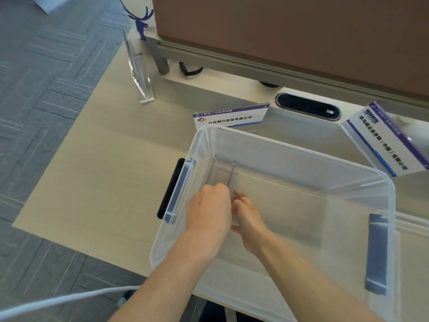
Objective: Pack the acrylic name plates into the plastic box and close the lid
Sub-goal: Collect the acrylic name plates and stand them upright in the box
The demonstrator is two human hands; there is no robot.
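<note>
First clear name plate [221, 171] is being set upright in the plastic box [301, 147], gripped by left hand [207, 212] and right hand [249, 214]. Three plates are left on the surface [104, 159]; no lid is seen.

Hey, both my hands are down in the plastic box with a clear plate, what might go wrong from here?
The clear name plate that the left hand and right hand are standing up against the plastic box wall may tip over once released. The labelled plate at the right leans by the rim and could get knocked.
</note>
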